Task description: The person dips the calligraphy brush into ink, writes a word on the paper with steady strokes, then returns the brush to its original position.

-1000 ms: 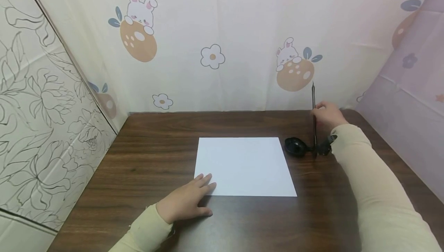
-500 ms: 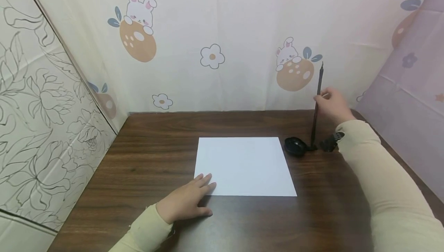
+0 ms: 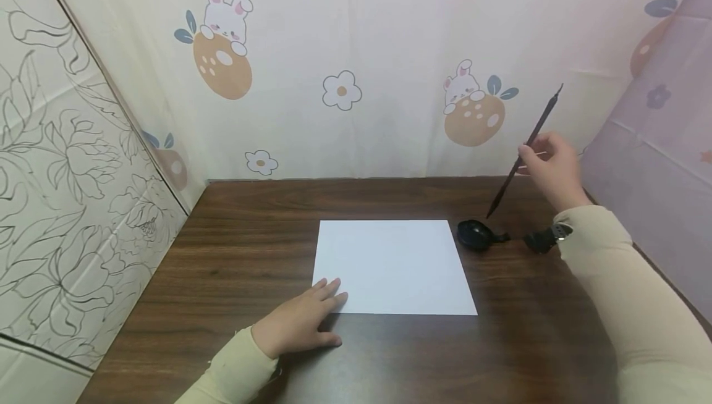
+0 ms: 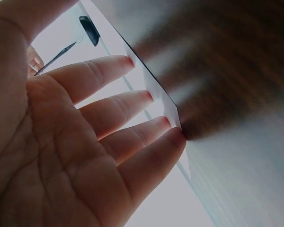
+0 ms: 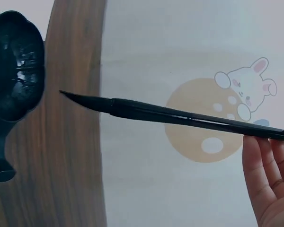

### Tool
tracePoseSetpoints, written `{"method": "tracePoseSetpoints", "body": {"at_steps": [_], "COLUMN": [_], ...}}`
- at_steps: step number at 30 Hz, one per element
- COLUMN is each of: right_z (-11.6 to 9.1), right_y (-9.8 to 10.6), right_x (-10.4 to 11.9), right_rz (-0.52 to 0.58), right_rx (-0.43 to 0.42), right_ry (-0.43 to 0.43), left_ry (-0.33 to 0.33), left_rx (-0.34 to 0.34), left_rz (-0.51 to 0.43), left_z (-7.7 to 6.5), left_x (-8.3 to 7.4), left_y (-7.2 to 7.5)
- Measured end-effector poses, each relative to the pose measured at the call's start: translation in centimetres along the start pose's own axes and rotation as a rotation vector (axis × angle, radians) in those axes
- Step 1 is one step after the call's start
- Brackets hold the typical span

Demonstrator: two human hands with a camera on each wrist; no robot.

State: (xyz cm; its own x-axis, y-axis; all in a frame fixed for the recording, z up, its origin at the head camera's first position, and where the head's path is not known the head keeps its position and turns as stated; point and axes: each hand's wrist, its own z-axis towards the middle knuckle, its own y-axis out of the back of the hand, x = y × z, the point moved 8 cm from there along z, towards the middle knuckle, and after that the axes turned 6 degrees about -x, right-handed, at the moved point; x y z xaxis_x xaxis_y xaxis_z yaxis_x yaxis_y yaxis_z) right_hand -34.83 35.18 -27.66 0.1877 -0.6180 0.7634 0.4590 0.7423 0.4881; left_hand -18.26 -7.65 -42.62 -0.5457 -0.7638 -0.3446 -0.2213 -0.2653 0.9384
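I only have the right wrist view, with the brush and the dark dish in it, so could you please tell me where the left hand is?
Observer: In the head view, the left hand has its fingers over the lower left corner of a white sheet.
Operator: Thank you. Could you also tell me whether anything is marked on that white sheet?
Observer: No marks show on the part of it that the left hand leaves uncovered.
Operator: That helps. And which way does the end of the brush that I can't see point?
Observer: In the head view, that end sticks out beyond the right hand, pointing up and to the right.
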Motion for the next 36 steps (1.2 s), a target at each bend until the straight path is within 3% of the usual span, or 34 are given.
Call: {"method": "tracePoseSetpoints", "body": {"at_steps": [9, 20, 36], "right_z": [-1.5, -2.8, -3.1], "right_y": [0.2, -1.5, -2.8], "right_x": [-0.3, -1.0, -3.0], "right_rz": [-0.017, -0.075, -0.060], "right_rx": [-0.025, 0.037, 0.069], "right_ry": [0.046, 0.053, 0.015], "left_ry": [0.008, 0.007, 0.003], "left_rx": [0.008, 0.015, 0.011], "left_rz": [-0.001, 0.004, 0.013], "left_z": [0.1, 0.1, 0.2], "left_x": [0.1, 0.2, 0.0], "left_y": [-0.1, -0.2, -0.1]}}
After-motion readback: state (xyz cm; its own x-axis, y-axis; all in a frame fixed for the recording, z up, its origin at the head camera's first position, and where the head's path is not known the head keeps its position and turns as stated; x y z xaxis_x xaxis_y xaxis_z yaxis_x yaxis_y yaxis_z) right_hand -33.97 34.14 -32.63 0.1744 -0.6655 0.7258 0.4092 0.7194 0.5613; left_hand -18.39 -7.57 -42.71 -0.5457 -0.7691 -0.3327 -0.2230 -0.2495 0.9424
